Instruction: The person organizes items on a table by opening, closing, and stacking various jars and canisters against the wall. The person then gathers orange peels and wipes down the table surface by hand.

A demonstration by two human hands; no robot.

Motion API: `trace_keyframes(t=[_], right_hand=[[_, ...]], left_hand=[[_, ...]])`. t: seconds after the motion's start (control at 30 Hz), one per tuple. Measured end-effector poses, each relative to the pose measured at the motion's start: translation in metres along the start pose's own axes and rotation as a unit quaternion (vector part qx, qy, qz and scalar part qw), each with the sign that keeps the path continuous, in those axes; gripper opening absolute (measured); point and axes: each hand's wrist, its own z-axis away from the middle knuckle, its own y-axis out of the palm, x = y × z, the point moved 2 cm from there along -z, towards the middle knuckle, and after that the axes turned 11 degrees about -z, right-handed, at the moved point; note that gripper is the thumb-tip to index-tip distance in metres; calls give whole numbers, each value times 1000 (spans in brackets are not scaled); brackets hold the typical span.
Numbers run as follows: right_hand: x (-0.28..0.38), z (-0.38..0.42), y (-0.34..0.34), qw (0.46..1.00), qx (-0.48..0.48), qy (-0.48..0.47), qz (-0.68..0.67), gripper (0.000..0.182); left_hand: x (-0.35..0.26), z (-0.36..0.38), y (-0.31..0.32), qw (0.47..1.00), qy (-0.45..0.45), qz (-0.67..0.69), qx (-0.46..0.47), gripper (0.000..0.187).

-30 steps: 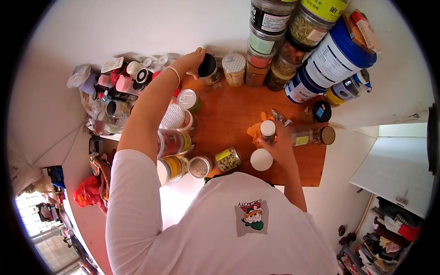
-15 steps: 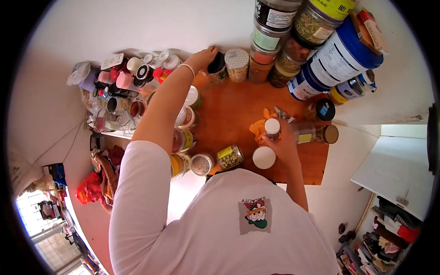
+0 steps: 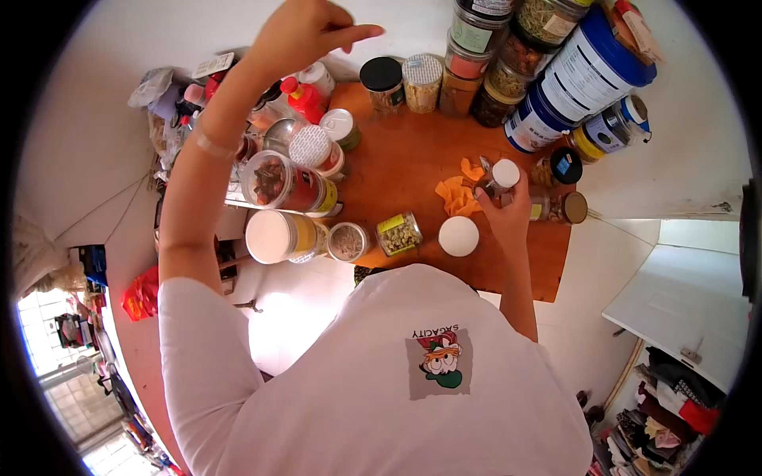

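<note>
My left hand (image 3: pixel 305 36) is raised at the top, near the wall, with a finger stretched out and nothing visible in it. Below and to its right stands a black-lidded jar (image 3: pixel 382 86), beside a jar with a patterned lid (image 3: pixel 422 82). At the right of the table, the fingers of my right hand (image 3: pixel 512 213) are wrapped round a small white-capped jar (image 3: pixel 505 174). An orange cloth (image 3: pixel 458 196) lies crumpled just left of it. Closer to me are a round white lid (image 3: pixel 459 236) and a yellow-labelled jar (image 3: pixel 398 233) of greenish pieces.
Jars line the left edge of the wooden table (image 3: pixel 397 174), including one with a cream lid (image 3: pixel 268 236). Stacked jars and a large blue-and-white tub (image 3: pixel 583 75) fill the back right. A red bottle (image 3: pixel 303 99) stands at the back left.
My left hand has lifted off the black-lidded jar and moved up and left. My right hand keeps the small jar, now slightly farther right and higher in view.
</note>
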Motion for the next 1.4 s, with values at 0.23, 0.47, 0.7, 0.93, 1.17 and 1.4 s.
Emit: trace_keyframes(t=[0.23,0.47,0.7,0.93,1.17,1.4], right_hand=[[5,2,14,995,94,1,33,63],[-38,-8,68,927,254,-83,264,57],[-62,-5,91,850,377,-30,367,63],[-24,13,34,892,287,27,349,82],[-44,85,24,856,280,44,432,90],[-35,97,9,891,269,64,359,91]], left_hand=[[-36,146,-27,985,-47,163,-32,38],[-72,220,30,950,-197,208,-121,42],[-110,247,53,929,-261,182,-186,41],[-149,246,76,884,-266,292,-251,38],[-205,217,186,963,-156,220,7,68],[-233,190,244,978,-150,83,119,100]])
